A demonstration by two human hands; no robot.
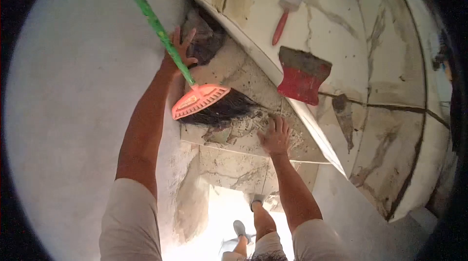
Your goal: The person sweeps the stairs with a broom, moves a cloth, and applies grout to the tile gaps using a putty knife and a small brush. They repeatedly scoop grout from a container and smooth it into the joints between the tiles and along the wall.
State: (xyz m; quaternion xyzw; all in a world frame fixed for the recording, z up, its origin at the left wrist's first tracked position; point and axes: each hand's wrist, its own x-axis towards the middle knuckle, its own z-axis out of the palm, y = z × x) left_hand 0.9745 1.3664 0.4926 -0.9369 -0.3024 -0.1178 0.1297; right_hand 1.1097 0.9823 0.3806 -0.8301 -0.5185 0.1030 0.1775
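**Broom head down on a dirty stair tread, one hand on the handle, one flat on the tile**

Where the white plastered wall on the left meets the marble-patterned tiled steps, the stair is narrow: the wall closes one side and the raised edge of the wide tiled landing closes the other, leaving only the tread's own width free. Below, the steps drop toward a bright floor where the person's feet show.

The left hand is curled round the green broom handle, fingers partly spread against the wall. The handle slants down to the orange plastic broom head with dark bristles, whose bristles lie on the tread among grey dirt and mortar smears.

The right hand is open, palm down and fingers spread, pressed flat on the same tread just right of the bristles, holding nothing.

On the landing, well apart from both hands, lies a red plastic dustpan with grey dust in its tray, and beyond it a red-handled paintbrush.
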